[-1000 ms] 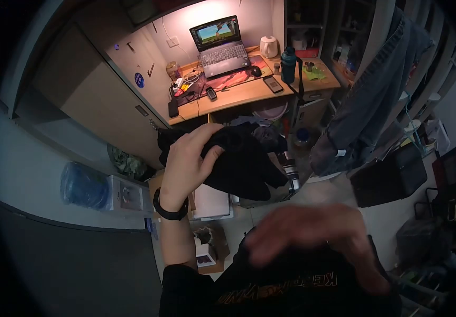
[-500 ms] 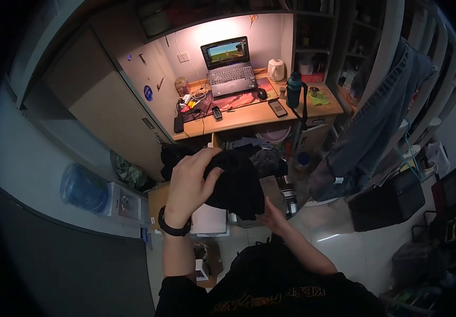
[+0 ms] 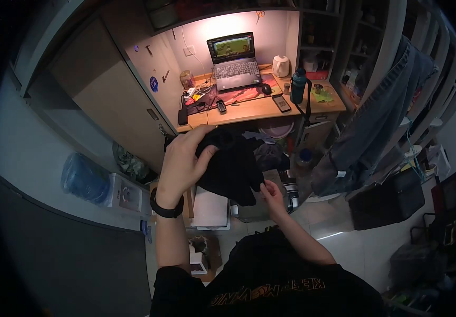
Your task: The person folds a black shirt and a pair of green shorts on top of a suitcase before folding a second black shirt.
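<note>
A piece of black clothing (image 3: 232, 171) hangs in front of me, too dark to tell its exact kind. My left hand (image 3: 183, 165), with a black band on the wrist, grips its upper left part between thumb and fingers. At the lower right edge of the cloth, my right hand (image 3: 273, 198) pinches the fabric with its fingertips. Other dark clothes (image 3: 268, 157) lie behind the garment, below the desk, partly covered by it.
Ahead stands a wooden desk (image 3: 228, 116) with a laptop (image 3: 234, 61), a phone (image 3: 281, 103), a teal bottle (image 3: 299, 87) and a white kettle (image 3: 280, 67). Jeans (image 3: 368, 127) hang at the right. A white box (image 3: 210, 208) sits low, left of centre.
My left hand has moved slightly left and up with the garment. My right hand has risen, its fingers now closed on the cloth's lower right edge. The view has shifted a little.
</note>
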{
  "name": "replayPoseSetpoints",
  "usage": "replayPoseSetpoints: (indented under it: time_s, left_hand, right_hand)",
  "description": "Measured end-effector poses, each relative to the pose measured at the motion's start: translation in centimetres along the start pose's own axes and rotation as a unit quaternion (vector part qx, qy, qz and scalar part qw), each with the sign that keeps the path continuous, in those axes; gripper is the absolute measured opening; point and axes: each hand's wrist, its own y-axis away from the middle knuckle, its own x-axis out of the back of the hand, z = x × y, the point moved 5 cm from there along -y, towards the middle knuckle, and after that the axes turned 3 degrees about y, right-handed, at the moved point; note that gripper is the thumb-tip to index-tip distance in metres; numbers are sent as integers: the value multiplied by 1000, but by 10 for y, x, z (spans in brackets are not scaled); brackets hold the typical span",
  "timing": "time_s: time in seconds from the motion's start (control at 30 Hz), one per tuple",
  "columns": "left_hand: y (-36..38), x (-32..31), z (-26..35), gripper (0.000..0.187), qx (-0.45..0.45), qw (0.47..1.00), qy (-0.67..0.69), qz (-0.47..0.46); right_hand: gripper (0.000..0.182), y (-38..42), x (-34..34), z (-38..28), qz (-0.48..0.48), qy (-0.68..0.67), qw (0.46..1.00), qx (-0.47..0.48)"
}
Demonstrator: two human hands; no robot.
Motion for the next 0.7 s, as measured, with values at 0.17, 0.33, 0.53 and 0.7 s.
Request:
replayPoseSetpoints:
  time_s: [0.17, 0.33, 0.53, 0.7]
  left_hand:
    - [-3, 4, 3, 30, -25, 1000, 3, -5]
    - [3, 2, -3, 34, 10, 1000, 18, -20]
    - [17, -8, -33, 36, -11, 999, 28, 18]
    - [26, -7, -63, 33, 77, 986, 150, 6]
  right_hand:
    - [47, -10, 2, 14, -29, -24, 997, -62]
    - [48, -23, 8, -4, -11, 10, 995, 95]
    - [60, -36, 23, -9, -126, -67, 989, 28]
    - [58, 7, 16, -58, -279, -135, 945, -104]
